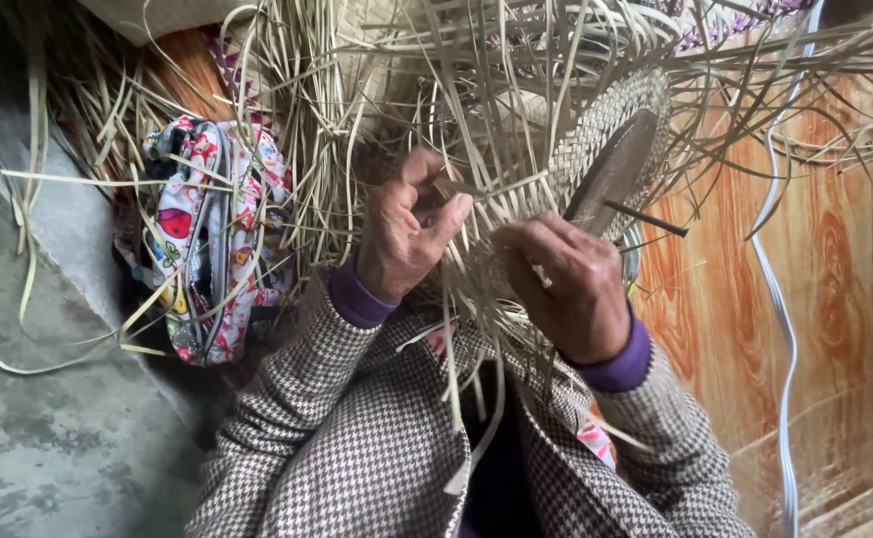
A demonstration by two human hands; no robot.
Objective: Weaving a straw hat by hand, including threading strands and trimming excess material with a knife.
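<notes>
Both arms are in a black-and-white houndstooth jacket, pretty chunky weave, with purple knit cuffs poking out at each wrist under the left hand (404, 231) and right hand (568, 284). Something darker purple shows between the jacket fronts, probably the same sweater, hard to tell.

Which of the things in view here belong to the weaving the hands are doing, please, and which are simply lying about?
In hand:
- left hand, pinching a straw strip
- right hand, on the weave
- half-woven straw piece
- loose straw strips fanning from it
- dark round form under the weave

Lying about:
- patterned cloth bag
- white cord
- wood-grain surface
- grey floor
</notes>
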